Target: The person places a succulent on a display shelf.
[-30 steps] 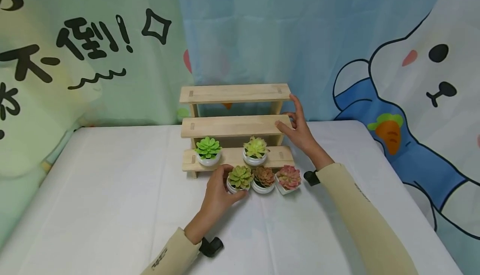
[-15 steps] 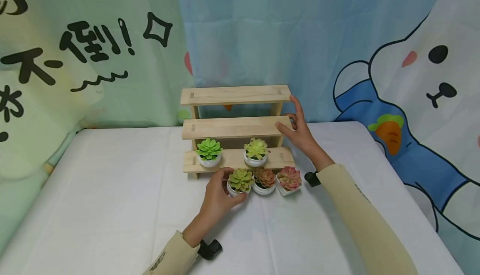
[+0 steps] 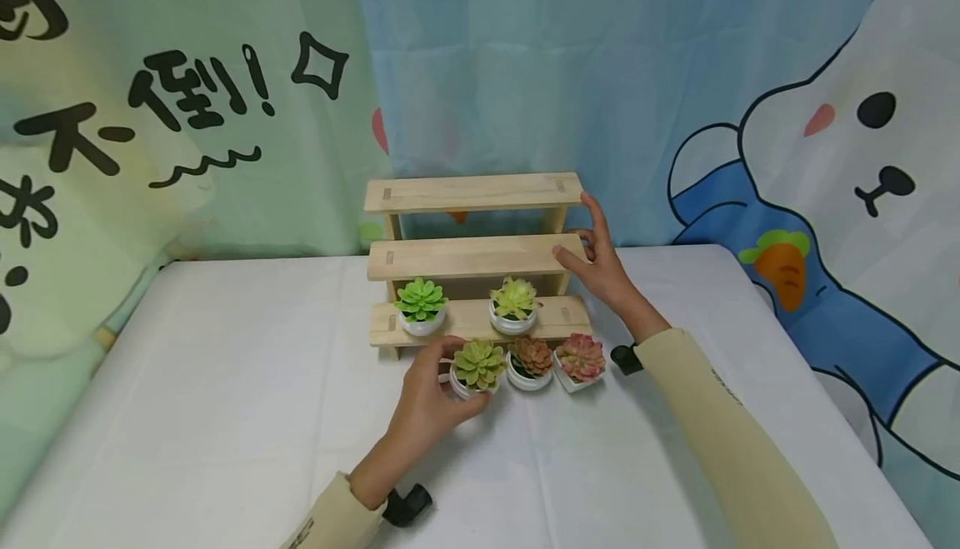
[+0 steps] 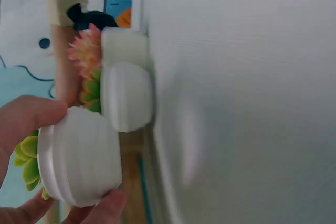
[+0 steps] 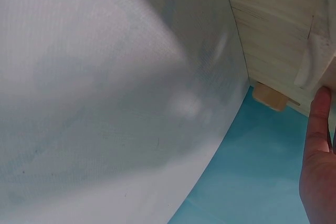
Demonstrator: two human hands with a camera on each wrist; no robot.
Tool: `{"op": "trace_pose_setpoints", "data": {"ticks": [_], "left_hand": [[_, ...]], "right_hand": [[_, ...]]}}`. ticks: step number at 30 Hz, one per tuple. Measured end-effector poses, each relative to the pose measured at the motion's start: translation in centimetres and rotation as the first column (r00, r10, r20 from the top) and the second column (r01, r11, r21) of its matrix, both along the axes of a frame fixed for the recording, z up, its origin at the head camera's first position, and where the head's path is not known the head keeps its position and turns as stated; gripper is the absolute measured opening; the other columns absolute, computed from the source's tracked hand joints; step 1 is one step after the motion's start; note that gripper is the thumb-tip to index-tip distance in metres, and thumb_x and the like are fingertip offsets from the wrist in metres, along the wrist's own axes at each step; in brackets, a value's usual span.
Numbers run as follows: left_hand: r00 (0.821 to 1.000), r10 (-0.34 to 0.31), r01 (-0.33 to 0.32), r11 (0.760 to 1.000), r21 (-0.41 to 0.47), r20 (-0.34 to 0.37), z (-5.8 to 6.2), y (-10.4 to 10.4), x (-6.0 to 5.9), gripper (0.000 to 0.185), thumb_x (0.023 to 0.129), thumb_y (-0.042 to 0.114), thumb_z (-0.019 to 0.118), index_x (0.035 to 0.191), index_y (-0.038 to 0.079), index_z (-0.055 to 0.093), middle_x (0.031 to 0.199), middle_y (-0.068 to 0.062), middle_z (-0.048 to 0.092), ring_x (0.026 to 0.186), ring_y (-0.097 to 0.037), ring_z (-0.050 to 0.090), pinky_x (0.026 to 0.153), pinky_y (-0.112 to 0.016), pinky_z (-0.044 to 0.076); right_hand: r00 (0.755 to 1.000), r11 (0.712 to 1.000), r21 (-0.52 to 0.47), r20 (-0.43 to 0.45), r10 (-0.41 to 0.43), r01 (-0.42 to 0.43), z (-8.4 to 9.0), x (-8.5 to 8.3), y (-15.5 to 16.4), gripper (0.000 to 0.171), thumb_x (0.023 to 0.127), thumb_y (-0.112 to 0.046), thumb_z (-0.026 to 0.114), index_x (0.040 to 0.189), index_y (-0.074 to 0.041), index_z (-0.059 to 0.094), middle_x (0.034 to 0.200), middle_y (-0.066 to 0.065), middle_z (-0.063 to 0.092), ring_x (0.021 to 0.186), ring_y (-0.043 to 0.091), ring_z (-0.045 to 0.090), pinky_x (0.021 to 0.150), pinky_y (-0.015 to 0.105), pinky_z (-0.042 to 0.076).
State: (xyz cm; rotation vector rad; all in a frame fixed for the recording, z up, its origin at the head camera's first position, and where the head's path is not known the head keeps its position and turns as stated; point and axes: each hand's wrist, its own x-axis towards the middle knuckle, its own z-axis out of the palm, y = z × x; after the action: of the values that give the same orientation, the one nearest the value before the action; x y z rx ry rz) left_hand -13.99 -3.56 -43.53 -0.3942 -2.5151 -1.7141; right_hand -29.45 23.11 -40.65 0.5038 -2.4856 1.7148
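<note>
My left hand (image 3: 426, 395) holds a small potted succulent (image 3: 480, 364) with yellow-green leaves, thumb on one side of the pot and fingers on the other. In the left wrist view its ribbed white pot (image 4: 79, 156) is tilted and raised off the cloth. A three-tier wooden plant stand (image 3: 474, 257) stands at the back. At its right end my right hand (image 3: 600, 262) grips it, thumb on the middle board and index finger at the top board's edge. Just one finger (image 5: 319, 119) shows clearly against the wood in the right wrist view.
On the lowest tier sit a bright green succulent (image 3: 421, 303) and a pale yellow-green one (image 3: 513, 306). Before the stand are a brownish succulent (image 3: 529, 361) in a round pot and a pink one (image 3: 580, 361) in a square pot. White cloth (image 3: 225, 399) covers the table.
My left hand has drawn the yellow-green potted succulent slightly left and toward me, apart from the brownish one. My right hand stays on the plant stand. The head view has shifted slightly.
</note>
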Motion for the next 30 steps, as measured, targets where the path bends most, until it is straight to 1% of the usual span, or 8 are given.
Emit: {"op": "trace_pose_setpoints", "data": {"ticks": [4,9,13,15,20,24,25,30], "left_hand": [[0.999,-0.046,0.046,0.999,-0.001,0.017,1.3,-0.3,0.5,0.062,0.072,0.008,0.084,0.124,0.003,0.051,0.117,-0.015,0.055,0.106,-0.031,0.057,0.081,-0.037,0.056],[0.998,-0.063,0.063,0.998,-0.002,-0.012,2.9,-0.6,0.9,0.061,0.073,0.01,0.084,0.125,0.005,0.052,0.118,-0.012,0.057,0.105,-0.028,0.06,0.08,-0.035,0.056],[0.997,-0.06,0.06,0.998,-0.002,-0.047,3.8,-0.9,0.8,0.061,0.074,0.01,0.083,0.126,0.005,0.052,0.118,-0.012,0.058,0.104,-0.028,0.062,0.08,-0.034,0.057],[0.997,-0.055,0.055,0.998,-0.008,-0.054,4.2,-1.1,0.7,0.061,0.074,0.01,0.083,0.126,0.004,0.052,0.119,-0.011,0.057,0.104,-0.028,0.062,0.081,-0.035,0.056],[0.996,-0.071,0.072,0.997,0.011,-0.058,5.1,-1.5,0.3,0.063,0.072,0.008,0.085,0.126,0.005,0.052,0.117,-0.011,0.058,0.102,-0.028,0.063,0.081,-0.036,0.057],[0.994,-0.083,0.085,0.996,0.027,-0.077,5.8,-1.9,-0.4,0.064,0.071,0.006,0.085,0.126,0.005,0.052,0.114,-0.013,0.06,0.099,-0.029,0.066,0.08,-0.034,0.057],[0.993,-0.082,0.084,0.996,0.024,-0.082,6.1,-2.0,-0.6,0.064,0.071,0.005,0.085,0.126,0.005,0.053,0.114,-0.013,0.06,0.098,-0.029,0.066,0.08,-0.034,0.057],[0.989,-0.079,0.08,0.997,0.003,-0.122,7.8,-2.7,-1.7,0.064,0.072,0.004,0.084,0.127,0.003,0.052,0.117,-0.015,0.059,0.102,-0.031,0.065,0.081,-0.037,0.057]], "right_hand": [[1.0,1.0,-0.003,0.018,0.004,-0.004,1.3,1.0,-0.6,0.082,0.098,-0.003,0.051,0.157,-0.015,-0.005,0.162,0.013,0.004,0.128,0.037,0.035,0.076,0.037,0.029],[0.999,1.0,-0.002,0.035,0.002,-0.002,2.5,1.9,-1.0,0.078,0.099,-0.001,0.049,0.156,-0.01,-0.004,0.161,0.015,0.003,0.129,0.041,0.033,0.077,0.039,0.027],[1.0,1.0,-0.005,0.024,0.005,-0.005,1.7,1.3,-0.7,0.08,0.099,-0.003,0.05,0.157,-0.014,-0.004,0.162,0.013,0.003,0.128,0.038,0.035,0.075,0.037,0.028],[1.0,1.0,-0.009,0.013,0.004,-0.004,0.9,0.6,-0.4,0.082,0.099,-0.006,0.052,0.157,-0.018,-0.004,0.159,0.016,0.013,0.12,0.031,0.041,0.073,0.036,0.029],[1.0,1.0,-0.001,0.001,-0.008,0.008,-0.3,-0.2,0.1,0.083,0.099,-0.01,0.053,0.157,-0.025,-0.003,0.153,0.022,0.026,0.115,0.028,0.043,0.073,0.037,0.03],[1.0,1.0,-0.001,0.013,-0.01,0.01,-0.2,-0.2,0.1,0.083,0.099,-0.008,0.053,0.157,-0.023,-0.005,0.154,0.021,0.024,0.121,0.031,0.039,0.075,0.037,0.028],[1.0,1.0,-0.003,0.018,-0.009,0.009,-0.1,-0.2,0.1,0.083,0.099,-0.008,0.052,0.157,-0.023,-0.005,0.152,0.022,0.027,0.119,0.029,0.04,0.074,0.036,0.029],[1.0,1.0,-0.013,0.024,0.005,-0.005,1.4,1.0,-0.6,0.08,0.099,-0.003,0.05,0.157,-0.014,-0.004,0.156,0.022,0.016,0.117,0.027,0.038,0.075,0.035,0.026]]}}
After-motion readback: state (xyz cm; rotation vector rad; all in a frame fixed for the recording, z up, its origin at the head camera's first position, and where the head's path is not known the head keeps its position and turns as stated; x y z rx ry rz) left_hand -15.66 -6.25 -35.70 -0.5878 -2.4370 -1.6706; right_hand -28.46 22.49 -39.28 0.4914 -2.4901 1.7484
